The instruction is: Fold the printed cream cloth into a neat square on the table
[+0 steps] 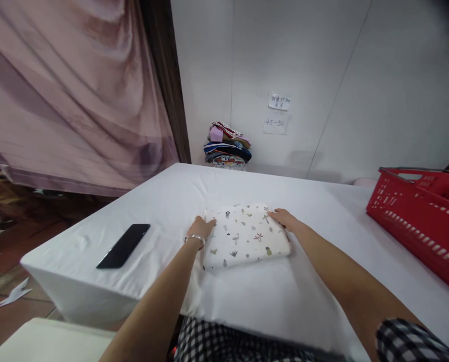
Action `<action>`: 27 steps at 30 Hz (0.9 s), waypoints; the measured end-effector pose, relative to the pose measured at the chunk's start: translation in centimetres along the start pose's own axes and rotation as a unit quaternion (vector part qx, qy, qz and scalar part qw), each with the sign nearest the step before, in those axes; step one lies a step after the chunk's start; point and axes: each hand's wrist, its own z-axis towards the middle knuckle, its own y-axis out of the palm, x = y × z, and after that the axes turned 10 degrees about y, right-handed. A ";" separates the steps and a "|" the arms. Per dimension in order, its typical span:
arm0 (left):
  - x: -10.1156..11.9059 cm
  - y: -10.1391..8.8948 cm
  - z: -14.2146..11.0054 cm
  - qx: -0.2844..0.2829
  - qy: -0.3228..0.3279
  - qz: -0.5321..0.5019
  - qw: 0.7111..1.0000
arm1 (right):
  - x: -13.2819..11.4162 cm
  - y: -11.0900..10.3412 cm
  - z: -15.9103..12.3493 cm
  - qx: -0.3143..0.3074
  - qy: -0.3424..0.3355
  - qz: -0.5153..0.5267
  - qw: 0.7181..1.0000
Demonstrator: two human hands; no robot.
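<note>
A folded white cloth [247, 236] printed with small plants, fruit and birds lies flat on the white-covered table in front of me. My left hand [201, 229], a bracelet at its wrist, grips the cloth's left edge with the thumb on top; its other fingers are partly hidden. At the far right corner, my right hand [284, 218] has hold of the edge, fingertips on the printed side. The undersides of the cloth and of both hands are out of sight.
A black phone [124, 245] lies on the white tablecloth [164, 196] to the left. On the right stands a red plastic basket [416, 216]. Behind the table, folded fabrics [228, 146] are stacked against the wall beneath paper notes [276, 123]. A pink curtain [81, 90] hangs at left.
</note>
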 end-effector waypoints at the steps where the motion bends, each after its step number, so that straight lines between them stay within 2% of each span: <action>1: 0.0 0.0 0.1 0.000 0.001 0.002 1.000 | -0.1 0.0 0.1 -0.018 0.008 0.013 1.000; 6: 0.6 0.4 0.6 0.030 0.037 0.010 0.999 | 0.5 0.0 -0.5 -0.108 -0.002 0.084 0.991; 8: 1.2 0.1 1.6 0.038 0.059 0.008 0.997 | 1.0 0.2 -0.8 -0.102 -0.019 0.143 0.984; 11: 2.0 -0.8 3.8 0.061 0.103 -0.003 0.993 | 1.6 0.7 -1.2 -0.049 -0.036 0.219 0.974; 13: 2.2 -1.2 5.1 0.061 0.102 0.000 0.993 | 1.8 0.9 -1.5 -0.042 -0.013 0.223 0.974; 16: 2.0 -0.8 5.6 0.030 0.077 0.018 0.996 | 1.9 0.9 -2.1 -0.078 0.041 0.213 0.973; 18: 1.7 0.0 4.7 0.026 0.100 0.038 0.994 | 2.1 0.7 -2.7 -0.103 0.046 0.217 0.970; 20: 1.4 0.9 3.2 0.050 0.157 0.074 0.984 | 2.5 0.5 -3.5 -0.122 0.038 0.227 0.965; 24: 0.8 2.4 -1.1 0.109 0.265 0.156 0.945 | 3.8 0.5 -5.6 -0.159 0.035 0.240 0.957; 27: 0.7 3.7 -4.5 0.095 0.344 0.164 0.920 | 5.0 0.8 -7.8 -0.171 0.035 0.245 0.954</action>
